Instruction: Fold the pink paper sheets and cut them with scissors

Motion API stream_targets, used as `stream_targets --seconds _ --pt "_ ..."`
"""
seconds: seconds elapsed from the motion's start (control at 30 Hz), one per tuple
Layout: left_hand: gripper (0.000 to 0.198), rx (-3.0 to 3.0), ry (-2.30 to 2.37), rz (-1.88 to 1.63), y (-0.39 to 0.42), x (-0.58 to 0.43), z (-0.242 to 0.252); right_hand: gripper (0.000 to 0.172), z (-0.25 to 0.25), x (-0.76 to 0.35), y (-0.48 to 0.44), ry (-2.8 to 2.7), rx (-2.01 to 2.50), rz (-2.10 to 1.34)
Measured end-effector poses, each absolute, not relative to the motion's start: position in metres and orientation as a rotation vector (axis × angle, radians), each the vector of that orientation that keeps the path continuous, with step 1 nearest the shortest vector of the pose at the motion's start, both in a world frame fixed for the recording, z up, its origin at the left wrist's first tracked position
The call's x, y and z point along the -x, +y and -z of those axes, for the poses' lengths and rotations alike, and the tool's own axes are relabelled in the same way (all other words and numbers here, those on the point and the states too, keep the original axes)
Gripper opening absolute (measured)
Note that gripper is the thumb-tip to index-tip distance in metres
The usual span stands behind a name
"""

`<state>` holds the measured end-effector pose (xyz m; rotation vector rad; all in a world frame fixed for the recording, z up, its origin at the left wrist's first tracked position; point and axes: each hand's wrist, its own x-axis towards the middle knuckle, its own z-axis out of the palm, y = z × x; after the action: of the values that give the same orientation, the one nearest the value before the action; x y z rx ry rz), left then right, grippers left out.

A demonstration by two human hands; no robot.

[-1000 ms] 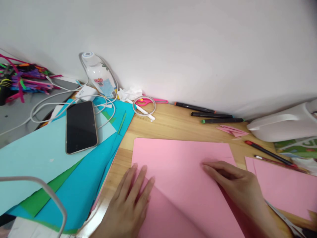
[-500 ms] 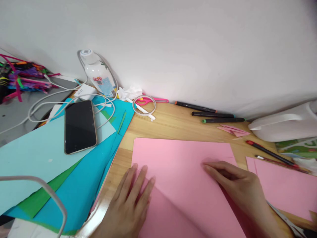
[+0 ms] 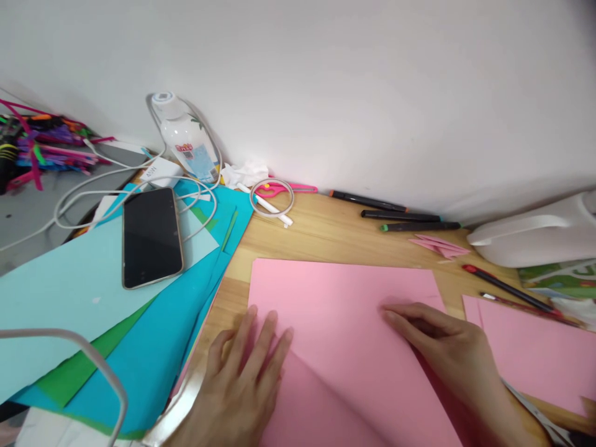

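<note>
A large sheet of pink paper (image 3: 326, 304) lies before me on the wooden table, with a diagonal crease or raised edge running down its lower part. My left hand (image 3: 246, 372) rests on its left side, fingers spread and pressing down. With thumb and forefinger pinched, my right hand (image 3: 442, 347) holds the paper's right part, which lifts a little there. Some of the sheet's lower end is out of view. More pink paper (image 3: 531, 347) lies to the right, beside scissors (image 3: 535, 410) partly cut off by the frame.
On the left, a phone (image 3: 153, 239) and white cable lie over blue and green paper (image 3: 139, 372). Behind stand a white bottle (image 3: 193, 146) and a tape ring (image 3: 272, 198). Several markers (image 3: 400, 216), a folded pink piece (image 3: 440, 245) and a white jug (image 3: 540, 230) line the wall.
My left hand's thumb-side or outer finger edge shifts slightly outward to the left. My right hand keeps its pinch, and the paper stays in place.
</note>
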<state>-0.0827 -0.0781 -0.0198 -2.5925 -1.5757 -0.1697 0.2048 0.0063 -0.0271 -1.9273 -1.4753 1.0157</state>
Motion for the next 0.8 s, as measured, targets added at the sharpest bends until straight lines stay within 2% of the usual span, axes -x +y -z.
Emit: stream_targets --seconds 0.37,0.8 --pt "0.062 2.510 -1.385 0.065 -0.071 0.087 0.014 0.019 0.024 -0.200 0.007 -1.475 1.806 -1.045" --pt "0.057 2.531 -1.315 0.136 -0.066 0.091 0.015 0.019 0.023 -0.199 0.008 -1.422 1.873 -1.092"
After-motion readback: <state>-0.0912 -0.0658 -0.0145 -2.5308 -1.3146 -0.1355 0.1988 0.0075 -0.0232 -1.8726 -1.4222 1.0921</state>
